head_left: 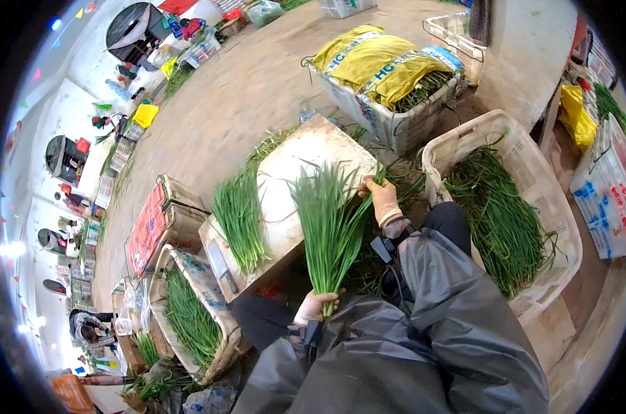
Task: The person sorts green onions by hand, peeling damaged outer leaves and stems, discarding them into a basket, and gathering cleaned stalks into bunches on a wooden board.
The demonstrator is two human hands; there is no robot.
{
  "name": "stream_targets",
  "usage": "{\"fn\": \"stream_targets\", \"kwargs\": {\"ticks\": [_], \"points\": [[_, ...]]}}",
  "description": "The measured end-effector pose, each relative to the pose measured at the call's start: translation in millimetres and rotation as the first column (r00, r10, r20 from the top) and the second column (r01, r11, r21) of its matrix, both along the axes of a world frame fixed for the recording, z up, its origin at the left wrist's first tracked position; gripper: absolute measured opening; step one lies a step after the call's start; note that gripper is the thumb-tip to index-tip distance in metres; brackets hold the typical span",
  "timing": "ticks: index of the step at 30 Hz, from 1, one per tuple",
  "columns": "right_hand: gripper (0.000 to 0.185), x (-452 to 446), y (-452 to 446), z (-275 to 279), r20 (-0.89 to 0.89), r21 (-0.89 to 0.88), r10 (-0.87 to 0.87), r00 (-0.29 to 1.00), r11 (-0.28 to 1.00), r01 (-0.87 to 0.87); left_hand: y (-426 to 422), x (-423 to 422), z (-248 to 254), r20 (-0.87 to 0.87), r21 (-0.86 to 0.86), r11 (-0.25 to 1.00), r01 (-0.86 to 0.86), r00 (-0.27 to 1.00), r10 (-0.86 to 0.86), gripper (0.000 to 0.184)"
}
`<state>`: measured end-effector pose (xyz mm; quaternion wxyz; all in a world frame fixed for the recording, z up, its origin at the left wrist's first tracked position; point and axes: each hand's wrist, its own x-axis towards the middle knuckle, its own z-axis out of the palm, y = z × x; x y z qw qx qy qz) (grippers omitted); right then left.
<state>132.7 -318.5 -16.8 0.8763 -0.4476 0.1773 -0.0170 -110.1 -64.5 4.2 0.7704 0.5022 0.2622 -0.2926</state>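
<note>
My left hand [316,307] wraps round the pale lower ends of a bunch of garlic chives [330,234], low in front of my lap. The green leaves fan out away from me over a white board [313,148]. At the right side of the fan, my right hand [382,199] is closed, with thumb and fingers pinching a few leaf ends. Both hands wear light gloves. Another bunch of chives [237,221] lies on the board's left part. Beside it, near the board's front left edge, rests a knife [221,268] with a wide blade.
On my right stands a white crate [437,155] of loose chives. Another chive-filled crate [230,328] is at my left. Ahead, a crate [389,131] carries yellow sacks [389,65]. A red-topped container [151,228] stands left of the board. Other people work along the far left.
</note>
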Motion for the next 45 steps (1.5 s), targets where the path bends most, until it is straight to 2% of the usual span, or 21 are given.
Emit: {"fn": "stream_targets", "kwargs": {"ticks": [1, 2, 3, 4, 7, 9, 11, 12, 16, 23, 27, 28, 31, 32, 33, 35, 36, 38, 39, 42, 45], "points": [[0.016, 2.1, -3.0, 1.7, -0.014, -0.052, -0.011, 1.000, 0.999, 0.010, -0.4, 0.4, 1.1, 0.004, -0.019, 1.000, -0.005, 1.000, 0.005, 0.032], [0.024, 5.3, -6.6, 3.8, -0.007, -0.483, -0.088, 0.996, 0.872, 0.073, 1.0, 1.0, -0.5, 0.012, -0.026, 1.000, 0.008, 1.000, -0.008, 0.033], [0.032, 6.0, -8.9, 8.5, 0.033, -0.816, -0.154, 0.988, 0.567, 0.115, 3.3, 1.4, -4.1, 0.019, -0.032, 0.999, 0.021, 1.000, -0.021, 0.033], [0.048, 2.2, -12.8, 11.9, 0.048, -0.816, -0.143, 0.989, 0.565, 0.121, 5.3, 0.9, -7.6, 0.025, -0.037, 0.999, 0.035, 0.999, -0.034, 0.034], [0.052, -2.0, -10.8, 21.0, 0.103, -0.950, -0.082, 0.991, 0.288, 0.122, 6.5, 0.4, -9.7, 0.001, -0.060, 0.998, 0.004, 1.000, -0.004, 0.035], [0.045, -1.2, -7.7, 36.0, 0.123, -0.984, 0.076, 0.990, 0.138, 0.112, 6.0, -0.6, -8.2, -0.004, -0.032, 0.999, 0.002, 1.000, -0.002, 0.036], [0.037, 15.8, -1.2, 22.7, 0.045, -0.986, 0.241, 0.970, 0.167, 0.005, 5.2, -0.4, -6.0, -0.010, -0.020, 1.000, -0.003, 1.000, 0.003, 0.036], [0.028, 20.6, 0.7, 19.4, 0.106, -0.975, 0.251, 0.962, 0.214, 0.052, 5.5, -1.1, -6.4, -0.015, -0.023, 1.000, -0.006, 1.000, 0.006, 0.036], [0.022, 51.3, -2.1, 5.7, 0.122, -0.991, 0.348, 0.930, 0.086, 0.097, 9.3, -1.5, -13.4, -0.037, -0.012, 1.000, 0.009, 0.999, -0.010, 0.037], [0.027, 110.1, 5.0, 1.0, 0.068, -0.992, 0.431, 0.900, -0.070, 0.109, 16.0, -0.4, -23.7, -0.047, -0.022, 1.000, 0.006, 0.999, -0.007, 0.041], [0.035, 132.4, 11.8, 15.8, 0.009, -0.968, 0.642, 0.767, -0.188, 0.168, 15.2, 0.3, -19.2, -0.077, 0.000, 0.999, -0.035, 0.996, 0.035, 0.044], [0.034, 131.1, 16.4, 29.5, -0.095, -0.951, 0.644, 0.759, -0.283, 0.121, 15.0, -0.1, -20.5, -0.079, 0.003, 0.999, -0.048, 0.996, 0.048, 0.045], [0.033, 133.1, 23.8, 37.7, -0.220, -0.911, 0.661, 0.718, -0.401, 0.090, 13.2, -0.4, -15.9, -0.087, 0.001, 0.997, -0.079, 0.993, 0.079, 0.044], [0.032, 146.9, 30.4, 15.3, -0.277, -0.834, 0.676, 0.683, -0.522, 0.179, 13.0, -0.2, -14.4, -0.082, -0.006, 0.996, -0.084, 0.993, 0.084, 0.043], [0.031, 147.1, 31.6, 23.5, -0.316, -0.835, 0.679, 0.663, -0.530, 0.145, 13.5, -1.2, -13.2, -0.079, -0.013, 0.996, -0.090, 0.993, 0.089, 0.043], [0.030, 156.3, 33.7, -8.7, 0.143, -0.933, 0.709, 0.690, -0.136, 0.333, 14.5, -2.6, -11.5, -0.065, 0.001, 0.996, -0.092, 0.994, 0.092, 0.043], [0.031, 162.2, 32.0, -6.6, -0.098, -0.938, 0.706, 0.701, -0.301, 0.171, 14.9, -1.7, -8.8, -0.055, 0.010, 0.996, -0.092, 0.994, 0.093, 0.044], [0.031, 168.3, 33.0, -16.1, -0.112, -0.959, 0.666, 0.738, -0.268, 0.097, 15.5, 0.6, -2.6, 0.013, 0.038, 0.993, -0.110, 0.994, 0.110, 0.046], [0.031, 163.6, 30.4, 3.9, -0.390, -0.906, 0.604, 0.695, -0.385, -0.175, 14.6, 1.9, 0.0, 0.044, 0.051, 0.992, -0.118, 0.992, 0.116, 0.048], [0.037, 158.5, 27.7, 10.0, -0.326, -0.945, 0.501, 0.802, -0.210, -0.253, 19.0, 10.7, 7.1, 0.172, 0.073, 0.987, -0.143, 0.977, 0.129, 0.052], [0.034, 193.2, 14.2, -28.0, -0.356, -0.927, 0.258, 0.898, 0.021, -0.374, 25.6, 26.2, 38.0, 0.278, 0.130, 0.984, -0.125, 0.957, 0.085, 0.056]]}}
